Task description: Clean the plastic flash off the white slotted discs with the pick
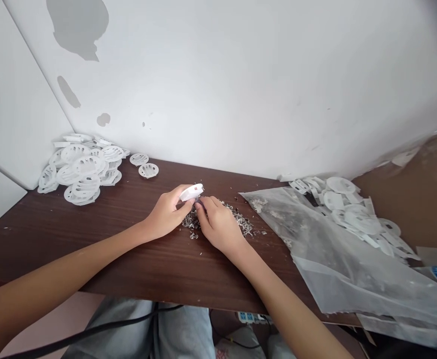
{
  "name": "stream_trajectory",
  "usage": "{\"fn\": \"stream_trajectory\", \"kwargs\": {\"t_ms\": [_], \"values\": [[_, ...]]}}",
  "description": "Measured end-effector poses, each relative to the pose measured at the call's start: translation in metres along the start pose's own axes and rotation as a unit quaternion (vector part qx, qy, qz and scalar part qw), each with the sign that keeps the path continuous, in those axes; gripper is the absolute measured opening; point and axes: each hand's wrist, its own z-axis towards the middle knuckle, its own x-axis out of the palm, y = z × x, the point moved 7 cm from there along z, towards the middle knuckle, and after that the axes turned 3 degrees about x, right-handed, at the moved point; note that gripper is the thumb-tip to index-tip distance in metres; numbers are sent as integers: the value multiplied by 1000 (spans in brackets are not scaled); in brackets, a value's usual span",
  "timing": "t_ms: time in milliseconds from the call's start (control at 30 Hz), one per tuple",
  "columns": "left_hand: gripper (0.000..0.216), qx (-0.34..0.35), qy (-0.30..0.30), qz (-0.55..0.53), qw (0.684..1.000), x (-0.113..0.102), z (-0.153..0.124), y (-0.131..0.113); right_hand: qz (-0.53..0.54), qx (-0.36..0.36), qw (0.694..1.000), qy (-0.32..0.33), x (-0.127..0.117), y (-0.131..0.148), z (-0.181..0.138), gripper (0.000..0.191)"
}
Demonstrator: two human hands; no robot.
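My left hand (168,212) is closed around a round white plastic part (191,192), which is tilted up on its edge above the table. Close beside it, my right hand (218,222) has its thumb and fingers pinched together near the lower edge of the part. Whatever lies between those fingertips is too small to make out. Under and around both hands spreads a heap of small shiny metal pieces (242,222), partly hidden by the right hand.
On the left stands a pile of slotted white discs (87,167), with two loose discs (148,170) beside it. More white parts (353,207) lie at the right, behind a clear plastic bag (326,259). A white wall (218,89) backs the brown table (136,269); a cardboard box (427,194) borders the right.
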Motion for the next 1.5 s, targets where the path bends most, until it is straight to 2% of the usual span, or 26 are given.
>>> {"fn": "stream_trajectory", "kwargs": {"t_ms": [167, 233, 367, 567, 800, 1233, 1300, 1367, 1433, 1500], "values": [[27, 133, -43, 85, 987, -3, -2, -16, 9, -7, 1000, -15, 0, -1, -1, 25], [24, 160, -47, 109, 980, -2, -3, -18, 9, -13, 1000, -21, 0, -1, -1, 25], [24, 175, -54, 123, 975, -1, -7, -19, 18, -19, 999, -30, -1, 1, -1, 23], [24, 156, -86, 122, 976, -3, -10, -19, 58, -18, 997, -37, -6, 6, -3, 26], [18, 130, -92, 126, 979, -4, -9, -18, 93, 3, 995, -41, -11, 5, -3, 31], [32, 277, -74, 175, 942, 3, -19, -33, 122, -17, 992, -35, -14, 6, -1, 25], [31, 265, -76, 178, 945, 4, -19, -33, 118, -18, 992, -37, -15, 5, -1, 26], [25, 219, -74, 176, 957, 3, -16, -30, 114, -14, 993, -30, -14, 6, 0, 26], [14, 132, -69, 143, 978, 0, -10, -21, 111, -8, 994, -20, -12, 6, 0, 28], [8, 25, -56, 55, 997, -1, -4, -7, 107, -8, 994, -17, -11, 6, 1, 27]]}}
